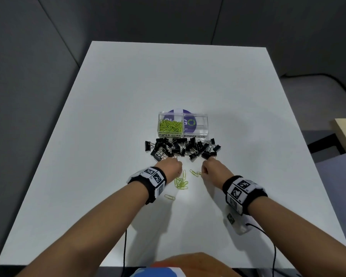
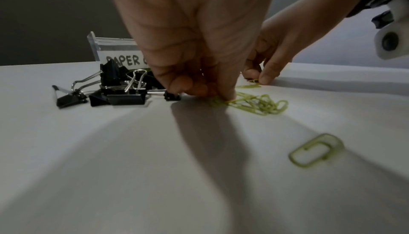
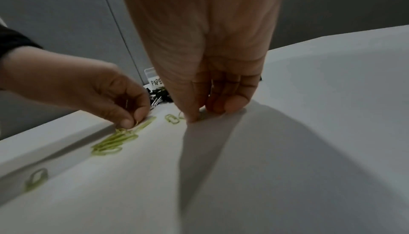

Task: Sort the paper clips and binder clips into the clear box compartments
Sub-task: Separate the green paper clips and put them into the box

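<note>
The clear box (image 1: 205, 127) stands mid-table; its left compartment, labelled PAPER CLIPS, holds a heap of green paper clips (image 1: 171, 125), and its right one, labelled BINDER CLIPS, shows nothing inside. A pile of black binder clips (image 1: 182, 148) lies just in front of the box. Nearer me, loose green paper clips (image 1: 181, 181) are scattered on the table. My left hand (image 1: 179, 171) is down on them, its fingertips (image 2: 225, 95) pinching clips at the edge of the bunch (image 2: 261, 104). My right hand (image 1: 203, 172) pinches a paper clip (image 3: 202, 114) against the table to the right.
The white table (image 1: 248, 96) has bare room all round the box. One stray paper clip (image 1: 169, 197) lies closest to me, below my left wrist. Cables (image 1: 268, 232) trail from both wrist cameras over the near edge.
</note>
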A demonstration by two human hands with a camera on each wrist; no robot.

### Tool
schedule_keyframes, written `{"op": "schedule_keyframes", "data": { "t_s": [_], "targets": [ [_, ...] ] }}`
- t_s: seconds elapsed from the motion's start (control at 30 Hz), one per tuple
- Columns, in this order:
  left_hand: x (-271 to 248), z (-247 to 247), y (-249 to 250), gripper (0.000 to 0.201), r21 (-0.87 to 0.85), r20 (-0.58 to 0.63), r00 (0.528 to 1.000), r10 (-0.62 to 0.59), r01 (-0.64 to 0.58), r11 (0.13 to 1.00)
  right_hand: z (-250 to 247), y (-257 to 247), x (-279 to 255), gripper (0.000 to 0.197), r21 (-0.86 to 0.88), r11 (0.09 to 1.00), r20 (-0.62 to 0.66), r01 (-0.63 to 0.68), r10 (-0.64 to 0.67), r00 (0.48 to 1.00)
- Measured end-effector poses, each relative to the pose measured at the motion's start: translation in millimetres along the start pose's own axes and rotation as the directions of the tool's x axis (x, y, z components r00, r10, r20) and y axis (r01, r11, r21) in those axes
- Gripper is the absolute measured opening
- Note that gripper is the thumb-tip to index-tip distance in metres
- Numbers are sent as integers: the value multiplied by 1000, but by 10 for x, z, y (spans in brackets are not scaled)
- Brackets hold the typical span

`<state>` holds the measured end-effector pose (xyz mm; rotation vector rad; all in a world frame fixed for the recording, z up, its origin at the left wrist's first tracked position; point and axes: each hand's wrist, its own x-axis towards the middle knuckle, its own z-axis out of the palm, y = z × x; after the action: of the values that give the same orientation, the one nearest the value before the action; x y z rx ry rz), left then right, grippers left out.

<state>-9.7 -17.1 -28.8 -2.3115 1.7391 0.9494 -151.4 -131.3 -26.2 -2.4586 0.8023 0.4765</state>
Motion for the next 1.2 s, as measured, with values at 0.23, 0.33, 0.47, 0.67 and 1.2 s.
{"op": "schedule_keyframes", "data": {
  "t_s": [0.23,0.33,0.47,0.67,1.2],
  "targets": [
    [-112,-51,20,20,-150,-99,995,-11,-4,989,-95,-14,-52,18,164,986,5,-36,36,999],
    [-98,-90,61,31,-227,-104,993,-51,26,974,-68,-44,-24,10,175,984,45,-39,32,998],
    [-55,-26,114,25,-197,-54,995,-88,76,977,12,-168,10,24,112,992,71,-50,42,997],
    [-166,92,121,61,94,-94,988,-125,134,987,136,-190,54,22,-1,1000,25,-24,24,999],
    [-213,160,57,33,56,-32,999,-30,31,998,49,-67,-33,5,286,958,27,-1,-7,1000]
  ]
}}
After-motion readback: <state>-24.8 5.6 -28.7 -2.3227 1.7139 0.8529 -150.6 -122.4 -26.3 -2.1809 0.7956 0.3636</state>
